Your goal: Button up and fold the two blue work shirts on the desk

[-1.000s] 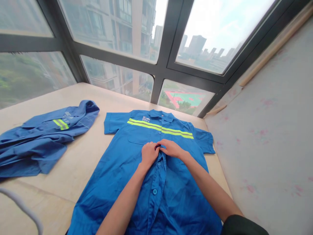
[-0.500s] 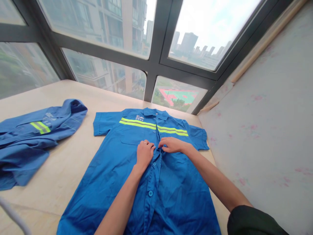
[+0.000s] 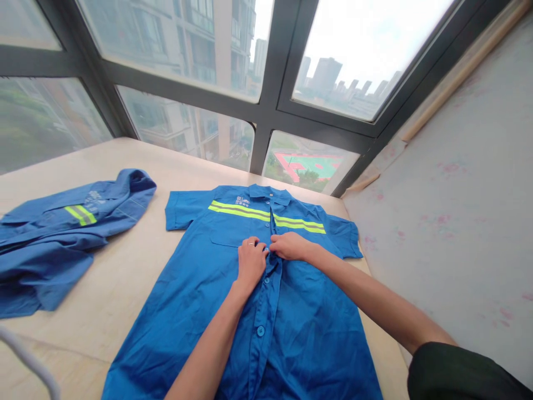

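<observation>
Grey-framed window (image 3: 266, 115), patterned wall (image 3: 453, 222), pale table (image 3: 83, 344), blue shirt (image 3: 200, 283) laid out face up.
Shirt: short-sleeved, lying on the table with its collar toward the window, a yellow-and-grey reflective band across the chest, front edges parted at mid-chest; second blue garment (image 3: 54, 272), rumpled, apart at left, running out of view; left hand (image 3: 252, 260), fingertips in a narrow pinch on the shirt's front edge beside a button; right hand (image 3: 288, 246), fingers bunched close on the opposite edge, just beside the left; lower button (image 3: 260, 331), round, blue, below both hands; ring (image 3: 251, 243), thin, on a left-hand finger.
</observation>
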The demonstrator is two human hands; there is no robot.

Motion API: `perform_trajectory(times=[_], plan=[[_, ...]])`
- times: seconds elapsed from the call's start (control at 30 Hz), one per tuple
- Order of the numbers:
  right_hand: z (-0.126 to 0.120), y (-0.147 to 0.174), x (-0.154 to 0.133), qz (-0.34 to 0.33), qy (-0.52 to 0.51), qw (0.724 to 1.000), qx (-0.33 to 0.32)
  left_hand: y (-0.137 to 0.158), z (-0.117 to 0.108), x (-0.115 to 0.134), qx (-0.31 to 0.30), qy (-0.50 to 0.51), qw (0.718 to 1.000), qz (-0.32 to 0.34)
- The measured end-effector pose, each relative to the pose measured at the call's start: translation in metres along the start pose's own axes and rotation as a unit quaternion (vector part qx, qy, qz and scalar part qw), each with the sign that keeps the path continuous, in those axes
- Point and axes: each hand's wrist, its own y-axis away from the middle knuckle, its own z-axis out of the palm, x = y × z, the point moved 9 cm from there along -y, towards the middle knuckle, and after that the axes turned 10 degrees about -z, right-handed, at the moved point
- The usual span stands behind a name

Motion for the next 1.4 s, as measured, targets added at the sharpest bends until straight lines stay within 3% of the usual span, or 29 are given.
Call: perform_trajectory(times=[0.1, 0.17, 0.27, 0.43, 0.57, 0.7, 1.13, 1.4], plan=[[-0.005, -0.001, -0.001, -0.042, 0.000, 0.998, 0.036, 0.001, 0.002, 0.001, -0.008, 0.011, 1.000, -0.002], [-0.010, 0.001, 0.002, -0.051, -0.011, 0.994, 0.093, 0.000, 0.001, 0.000, -0.007, 0.027, 1.000, -0.012], [-0.009, 0.007, 0.011, -0.036, -0.050, 0.981, 0.184, -0.003, -0.001, -0.002, -0.010, 0.045, 0.999, -0.025], [0.013, 0.006, 0.015, 0.001, -0.126, 0.961, 0.246, -0.007, 0.003, -0.001, -0.054, 0.065, 0.996, -0.009], [0.015, 0.004, 0.014, -0.001, -0.175, 0.950, 0.258, -0.008, -0.001, -0.005, -0.036, 0.111, 0.993, -0.018], [0.008, 0.008, 0.011, -0.026, -0.156, 0.950, 0.269, -0.010, -0.003, -0.013, -0.012, 0.196, 0.979, -0.061], [0.028, 0.028, 0.009, 0.080, -0.123, 0.926, 0.348, -0.011, 0.001, -0.015, 0.001, 0.219, 0.974, -0.059], [0.029, 0.032, 0.011, 0.081, -0.144, 0.917, 0.363, -0.009, -0.007, -0.017, 0.004, 0.304, 0.948, -0.092]])
